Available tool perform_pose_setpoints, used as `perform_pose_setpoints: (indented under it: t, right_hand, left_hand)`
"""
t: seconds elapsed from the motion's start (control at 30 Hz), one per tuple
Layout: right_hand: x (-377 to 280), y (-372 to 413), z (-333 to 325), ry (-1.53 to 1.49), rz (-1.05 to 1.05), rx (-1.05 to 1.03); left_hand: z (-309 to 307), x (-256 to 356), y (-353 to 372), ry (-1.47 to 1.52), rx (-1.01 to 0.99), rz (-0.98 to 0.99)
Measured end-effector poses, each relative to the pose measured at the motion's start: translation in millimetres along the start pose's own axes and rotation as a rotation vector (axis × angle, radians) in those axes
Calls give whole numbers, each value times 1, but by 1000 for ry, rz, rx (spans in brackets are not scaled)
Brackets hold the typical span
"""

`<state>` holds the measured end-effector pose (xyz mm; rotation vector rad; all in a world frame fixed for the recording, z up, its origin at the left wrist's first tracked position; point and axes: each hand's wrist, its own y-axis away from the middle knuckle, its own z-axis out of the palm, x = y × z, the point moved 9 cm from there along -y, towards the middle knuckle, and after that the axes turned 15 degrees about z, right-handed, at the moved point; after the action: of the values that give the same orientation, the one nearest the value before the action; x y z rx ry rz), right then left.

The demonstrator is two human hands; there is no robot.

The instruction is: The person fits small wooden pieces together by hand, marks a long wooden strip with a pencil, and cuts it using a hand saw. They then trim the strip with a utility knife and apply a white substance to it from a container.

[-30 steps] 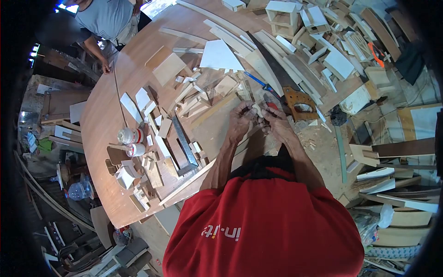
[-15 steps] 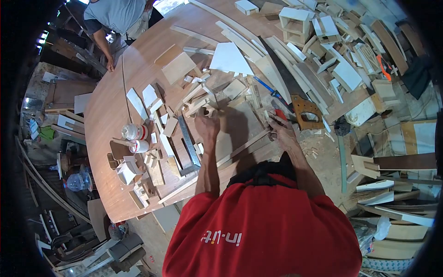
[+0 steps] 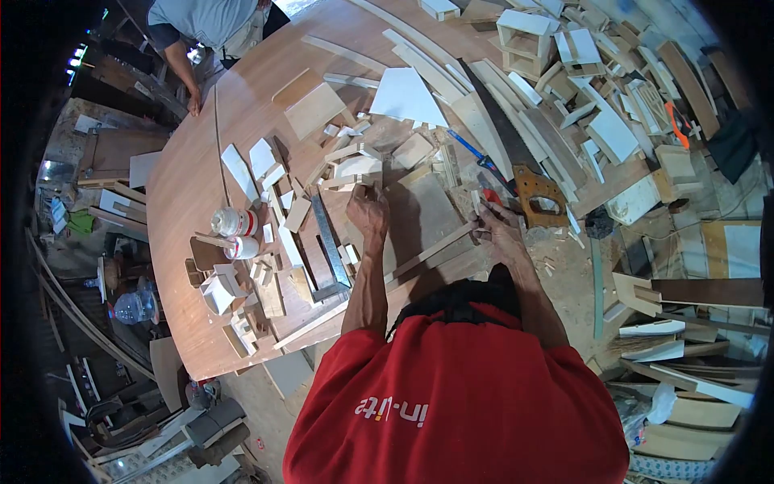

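Observation:
My left hand [image 3: 368,213] is closed, its fingertips pinching the near edge of a small wooden frame [image 3: 352,168] with a white inner face. To the right, my right hand [image 3: 500,227] has its fingers curled around a small pale piece of wood [image 3: 476,200]. Just beyond those fingers shows a red object [image 3: 491,196], partly hidden. A flat wooden board [image 3: 418,211] lies between my hands, and a long thin strip [image 3: 431,255] crosses its near side. Left of my left hand is a metal square [image 3: 329,246].
A handsaw [image 3: 538,196] and a blue cutter-like tool [image 3: 474,151] lie on the right of the table. Two jars [image 3: 234,222] stand at the left among wood offcuts. Scrap wood is heaped at the far right. Another person's hand [image 3: 194,103] rests at the far left edge.
My left hand has shifted slightly right, and the frame is tilted so more of its white face shows. My right hand has moved only slightly. The view has shifted a little.

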<state>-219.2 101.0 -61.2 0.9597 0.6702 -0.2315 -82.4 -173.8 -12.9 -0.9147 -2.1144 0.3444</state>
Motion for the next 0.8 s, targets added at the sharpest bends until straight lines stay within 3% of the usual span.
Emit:
perform_pose_setpoints:
  t: [0.1,0.47,0.67,0.8]
  right_hand:
    - [2,-1,1,18,-6,-33]
    - [7,9,-5,38,-7,13]
    - [14,29,-15,19,-39,61]
    - [13,39,-16,58,-97,32]
  left_hand:
    - [-10,8,4,50,-62,-1]
    - [-18,61,28,233,-366,307]
    - [-12,60,54,303,-510,281]
    - [-18,64,60,334,-469,291]
